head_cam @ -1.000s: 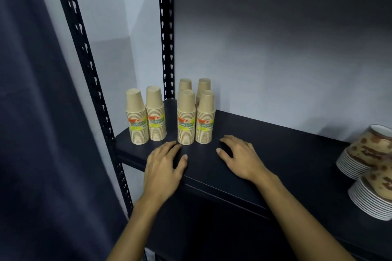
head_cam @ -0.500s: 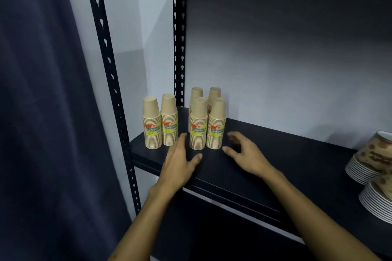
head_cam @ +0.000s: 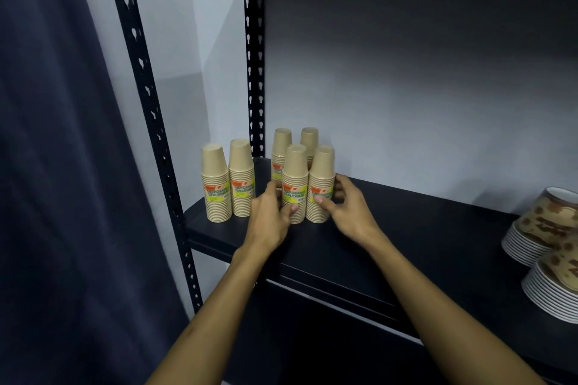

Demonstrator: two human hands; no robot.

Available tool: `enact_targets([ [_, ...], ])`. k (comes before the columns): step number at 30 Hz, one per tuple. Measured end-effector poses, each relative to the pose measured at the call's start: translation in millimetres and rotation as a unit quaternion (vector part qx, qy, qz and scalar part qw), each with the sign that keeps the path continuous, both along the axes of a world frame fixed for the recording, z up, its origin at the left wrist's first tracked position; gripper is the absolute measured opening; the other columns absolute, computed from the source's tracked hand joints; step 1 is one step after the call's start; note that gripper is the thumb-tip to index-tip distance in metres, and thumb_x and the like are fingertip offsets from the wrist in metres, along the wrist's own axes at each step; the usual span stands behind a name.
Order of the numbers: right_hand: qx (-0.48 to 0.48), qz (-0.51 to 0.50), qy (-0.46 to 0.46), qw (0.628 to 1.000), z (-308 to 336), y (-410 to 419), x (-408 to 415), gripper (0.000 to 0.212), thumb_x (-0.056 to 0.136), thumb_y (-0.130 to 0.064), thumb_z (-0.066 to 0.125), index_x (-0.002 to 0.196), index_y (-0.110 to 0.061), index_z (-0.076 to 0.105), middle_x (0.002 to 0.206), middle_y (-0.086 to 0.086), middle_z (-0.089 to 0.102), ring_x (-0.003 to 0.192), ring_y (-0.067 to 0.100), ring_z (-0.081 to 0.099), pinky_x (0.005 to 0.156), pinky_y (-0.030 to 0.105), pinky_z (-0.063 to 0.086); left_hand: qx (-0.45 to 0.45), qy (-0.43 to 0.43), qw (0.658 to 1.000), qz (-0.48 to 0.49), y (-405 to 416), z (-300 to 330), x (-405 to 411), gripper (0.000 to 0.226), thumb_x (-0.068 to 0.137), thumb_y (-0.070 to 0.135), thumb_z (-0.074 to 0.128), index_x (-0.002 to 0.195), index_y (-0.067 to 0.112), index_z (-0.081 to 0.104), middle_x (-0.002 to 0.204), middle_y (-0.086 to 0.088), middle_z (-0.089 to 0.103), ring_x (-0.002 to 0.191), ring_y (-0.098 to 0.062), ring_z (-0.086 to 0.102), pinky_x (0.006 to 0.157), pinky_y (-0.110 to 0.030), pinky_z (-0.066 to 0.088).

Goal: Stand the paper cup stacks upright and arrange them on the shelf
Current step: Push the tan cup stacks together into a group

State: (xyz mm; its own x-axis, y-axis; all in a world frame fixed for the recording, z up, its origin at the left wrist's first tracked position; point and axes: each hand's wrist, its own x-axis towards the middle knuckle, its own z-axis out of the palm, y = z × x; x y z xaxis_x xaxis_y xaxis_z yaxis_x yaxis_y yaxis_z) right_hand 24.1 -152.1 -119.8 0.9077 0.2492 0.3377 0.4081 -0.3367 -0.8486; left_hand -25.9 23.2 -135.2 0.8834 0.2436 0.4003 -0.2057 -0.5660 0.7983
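1. Both hands are in on the front pair of cup stacks (head_cam: 308, 186), which stand upright near the left end of the black shelf (head_cam: 406, 228); two more stacks (head_cam: 295, 142) stand just behind them, and another pair (head_cam: 228, 180) stands a little to the left, by the front post.
2. Left hand (head_cam: 270, 219) is cupped against the left stack of the front pair, thumb pressed on the label, fingers curling round the far side; whether it grips or merely steadies, I cannot tell.
3. Right hand (head_cam: 347, 208) mirrors it on the right stack, thumb on the front, fingers wrapped behind; half closed about the stack, and contact looks real on both sides.
4. My read: every stack in view is already upright, so this is the tidying stage; the front pair wants squaring up or sliding as a unit.
5. To do it well: keep the pressure low on the stacks, near the base, since tall nested cups tip easily from a high push; move both hands together so the pair stays touching; slide rather than lift; watch the rear stacks, which sit close enough to be knocked.
6. The patterned bowls (head_cam: 544, 228) at the right lie well apart; no bother there.
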Motion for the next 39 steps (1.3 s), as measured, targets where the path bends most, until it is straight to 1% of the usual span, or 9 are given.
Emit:
enact_targets([
  [6, -0.015, -0.011, -0.001, 1.000, -4.2, -42.8, 7.7, 0.054, 0.089, -0.029, 0.073, 0.137, -0.017, 0.052, 0.127, -0.003, 0.065, 0.116, 0.011, 0.062, 0.095, 0.032, 0.054, 0.011, -0.011, 0.999, -0.052, -30.5, -2.6, 15.2, 0.051, 0.089, 0.015, 0.074, 0.136, 0.019, 0.054, 0.124, -0.001, 0.069, 0.113, -0.017, 0.067, 0.097, -0.037, 0.055],
  [11, -0.006, -0.032, 0.009, 0.999, -4.4, -77.7, 14.0, 0.047, 0.093, -0.025, 0.069, 0.135, -0.017, 0.051, 0.123, -0.007, 0.063, 0.112, 0.002, 0.060, 0.084, 0.018, 0.052, 0.008, 0.006, 0.996, -0.094, -63.4, -3.4, 41.5, 0.047, 0.090, 0.016, 0.073, 0.133, 0.019, 0.054, 0.125, -0.003, 0.068, 0.115, -0.020, 0.065, 0.097, -0.043, 0.055],
  [16, 0.039, -0.059, 0.024, 0.997, -14.5, -99.3, 29.0, 0.050, 0.096, -0.021, 0.065, 0.139, -0.018, 0.041, 0.129, -0.004, 0.060, 0.115, 0.004, 0.060, 0.096, 0.026, 0.051, -0.041, 0.027, 0.994, -0.101, -99.7, -4.2, 73.5, 0.051, 0.091, 0.013, 0.071, 0.138, 0.014, 0.051, 0.125, -0.004, 0.068, 0.116, -0.017, 0.064, 0.098, -0.029, 0.052],
  [19, 0.038, -0.080, 0.023, 0.996, -15.8, -107.8, 44.1, 0.050, 0.097, -0.023, 0.062, 0.141, -0.020, 0.038, 0.129, -0.001, 0.059, 0.113, 0.004, 0.061, 0.094, 0.026, 0.051, -0.030, 0.036, 0.993, -0.106, -114.7, -3.0, 92.2, 0.047, 0.092, 0.012, 0.069, 0.136, 0.012, 0.052, 0.125, -0.005, 0.068, 0.116, -0.018, 0.064, 0.091, -0.023, 0.047],
  [24, 0.033, -0.111, 0.013, 0.993, -18.4, -111.1, 67.0, 0.046, 0.098, -0.023, 0.061, 0.138, -0.023, 0.038, 0.119, -0.006, 0.061, 0.107, -0.001, 0.061, 0.091, 0.026, 0.053, 0.008, 0.035, 0.991, -0.128, -120.2, -1.0, 121.3, 0.045, 0.095, 0.012, 0.064, 0.137, 0.011, 0.048, 0.123, -0.007, 0.068, 0.114, -0.021, 0.064, 0.094, -0.033, 0.053],
  [27, 0.033, -0.122, 0.006, 0.992, -19.1, -107.5, 78.5, 0.046, 0.099, -0.022, 0.061, 0.139, -0.021, 0.039, 0.113, -0.013, 0.059, 0.102, -0.003, 0.061, 0.081, 0.014, 0.050, 0.016, 0.028, 0.989, -0.142, -118.4, -2.5, 134.6, 0.047, 0.096, 0.014, 0.063, 0.139, 0.012, 0.045, 0.125, -0.006, 0.068, 0.115, -0.021, 0.064, 0.096, -0.036, 0.053],
  [31, 0.048, -0.133, 0.006, 0.990, -20.9, -104.6, 91.1, 0.047, 0.098, -0.020, 0.061, 0.139, -0.020, 0.039, 0.119, -0.007, 0.057, 0.105, 0.005, 0.059, 0.078, 0.012, 0.047, -0.010, 0.025, 0.988, -0.153, -114.0, -7.7, 146.9, 0.048, 0.096, 0.014, 0.064, 0.139, 0.016, 0.044, 0.128, -0.005, 0.067, 0.117, -0.018, 0.063, 0.098, -0.031, 0.050],
  [36, 0.058, -0.137, 0.002, 0.989, -25.7, -103.1, 96.5, 0.048, 0.098, -0.021, 0.061, 0.140, -0.022, 0.039, 0.122, -0.007, 0.056, 0.104, -0.002, 0.057, 0.081, 0.013, 0.046, -0.029, 0.011, 0.985, -0.170, -110.5, -14.9, 154.7, 0.048, 0.096, 0.013, 0.063, 0.139, 0.019, 0.045, 0.129, -0.002, 0.066, 0.118, -0.014, 0.062, 0.097, -0.026, 0.049],
  [39, 0.061, -0.137, 0.001, 0.989, -26.3, -103.7, 96.8, 0.048, 0.098, -0.021, 0.062, 0.140, -0.023, 0.040, 0.122, -0.007, 0.058, 0.107, 0.001, 0.059, 0.084, 0.016, 0.048, -0.038, 0.007, 0.984, -0.172, -109.3, -14.8, 155.1, 0.048, 0.095, 0.011, 0.064, 0.139, 0.019, 0.046, 0.129, -0.001, 0.066, 0.117, -0.012, 0.062, 0.094, -0.019, 0.046],
])
